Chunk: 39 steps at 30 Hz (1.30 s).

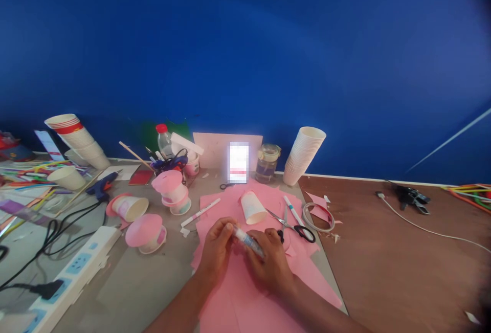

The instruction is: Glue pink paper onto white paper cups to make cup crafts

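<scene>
Both my hands meet over a pile of pink paper sheets (245,292) at the table's front. My right hand (270,264) is closed round a slim glue pen (247,239) with a clear body. My left hand (215,251) pinches the pen's upper end with its fingertips. Just beyond my hands a white paper cup (253,206) lies tipped on the pink paper. Scissors with black handles (293,225) and a white pen (293,210) lie to the right of it.
Cups covered in pink paper (148,233) stand at the left, with a power strip (72,271), cables and a blue glue gun (102,184). Stacks of white cups (305,154) lean at the back. A glass jar (267,163), a tape ring (316,217) and a white cable (425,228) lie about.
</scene>
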### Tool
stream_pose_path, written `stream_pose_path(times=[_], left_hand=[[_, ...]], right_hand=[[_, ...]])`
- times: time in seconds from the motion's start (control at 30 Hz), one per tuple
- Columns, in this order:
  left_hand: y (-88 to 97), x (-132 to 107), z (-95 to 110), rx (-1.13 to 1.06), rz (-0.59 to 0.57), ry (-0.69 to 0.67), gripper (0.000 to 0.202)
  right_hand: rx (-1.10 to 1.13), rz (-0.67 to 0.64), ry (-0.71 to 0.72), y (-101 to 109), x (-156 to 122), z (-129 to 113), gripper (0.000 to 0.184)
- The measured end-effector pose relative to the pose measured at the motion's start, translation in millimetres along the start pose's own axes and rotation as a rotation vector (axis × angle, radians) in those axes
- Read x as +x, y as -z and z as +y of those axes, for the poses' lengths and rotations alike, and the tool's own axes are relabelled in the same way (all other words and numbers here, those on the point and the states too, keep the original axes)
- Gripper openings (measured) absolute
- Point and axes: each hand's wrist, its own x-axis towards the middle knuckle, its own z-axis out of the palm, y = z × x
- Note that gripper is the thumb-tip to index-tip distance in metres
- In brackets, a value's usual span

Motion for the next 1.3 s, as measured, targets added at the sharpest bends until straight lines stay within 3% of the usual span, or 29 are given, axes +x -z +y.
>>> stream_pose_path(times=[0.37, 0.63, 0.9, 1.07, 1.3], left_hand=[[-5.2, -4.2, 0.1, 0.191, 0.083, -0.087, 0.019], [0.7, -15.0, -11.7, 0.539, 0.074, -0.308, 0.030], [4.0, -26.6, -21.7, 0.638, -0.001, -0.421, 0.034], [5.1, -31.6, -25.2, 0.578, 0.026, -0.395, 0.034], [7.9, -20.8, -18.7, 0.589, -0.008, -0.326, 0.035]], right_hand=[[-0.003, -0.012, 0.011, 1.8, 1.5, -2.2, 0.011], [-0.066, -0.007, -0.047, -1.6, -2.3, 2.6, 0.008], [-0.066, 0.031, 0.132, 3.9, -1.3, -0.8, 0.009], [-0.008, -0.007, 0.155, 4.9, -3.5, -2.2, 0.013], [-0.041, -0.023, -0.005, 2.5, -0.2, -5.0, 0.007]])
